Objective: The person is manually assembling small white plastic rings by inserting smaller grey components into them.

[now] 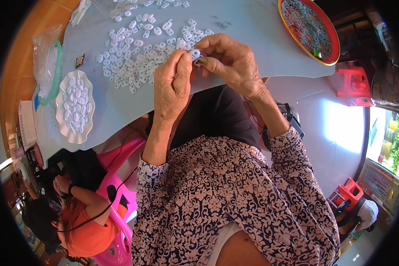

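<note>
We see the left hand (175,82) pinching a small white piece (195,54), thumb against forefinger. Right hand (232,62) has fingertips drawn in at its side; can't tell on what. We'd keep the left pinch firm, right pressure light. Just beyond, loose white pieces (131,73); farther, a scalloped dish (77,138), red-rimmed tray (334,42).

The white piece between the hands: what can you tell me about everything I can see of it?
The white piece is small and rounded, apparently smooth plastic, with a dark opening or mark on its face. It sits tilted by the near edge of a spread of similar white pieces. The left hand grips it at the thumb tip; the right hand brings thumb and forefinger to its other side, though their exact contact is unclear. Fingers partly hide its outline.
</note>
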Demonstrator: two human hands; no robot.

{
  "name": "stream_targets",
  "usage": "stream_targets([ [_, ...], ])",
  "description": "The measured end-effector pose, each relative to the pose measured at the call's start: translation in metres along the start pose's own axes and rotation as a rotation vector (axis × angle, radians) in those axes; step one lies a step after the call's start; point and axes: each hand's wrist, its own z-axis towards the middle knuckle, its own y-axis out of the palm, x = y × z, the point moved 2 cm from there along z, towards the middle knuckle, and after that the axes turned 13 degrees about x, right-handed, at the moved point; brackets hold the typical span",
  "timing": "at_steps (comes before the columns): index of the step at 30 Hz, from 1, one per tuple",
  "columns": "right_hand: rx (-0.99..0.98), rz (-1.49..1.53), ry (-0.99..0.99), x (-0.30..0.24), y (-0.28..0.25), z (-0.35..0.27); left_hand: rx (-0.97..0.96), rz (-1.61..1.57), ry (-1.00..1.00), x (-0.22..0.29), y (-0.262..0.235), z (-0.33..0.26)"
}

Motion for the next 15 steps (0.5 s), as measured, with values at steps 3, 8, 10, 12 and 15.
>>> stream_targets([
  [3,0.019,0.012,-0.011,0.001,-0.0005,-0.0005,-0.015,0.009,-0.036,-0.0011,0.001,-0.0007],
  [8,0.027,0.005,0.019,-0.0012,0.0006,-0.001,-0.062,0.003,-0.025,-0.0026,-0.0004,0.0001],
  [10,0.019,-0.01,0.017,-0.002,-0.0001,-0.0006,-0.056,-0.002,-0.063,0.0008,-0.0004,0.0003],
  [12,0.01,-0.024,0.013,-0.0017,-0.0006,-0.0008,-0.05,-0.006,-0.1,0.0002,-0.0004,0.0001],
  [15,0.009,-0.017,0.026,-0.0002,-0.0002,-0.0014,-0.069,-0.018,-0.082,-0.0023,-0.0009,0.0014],
])
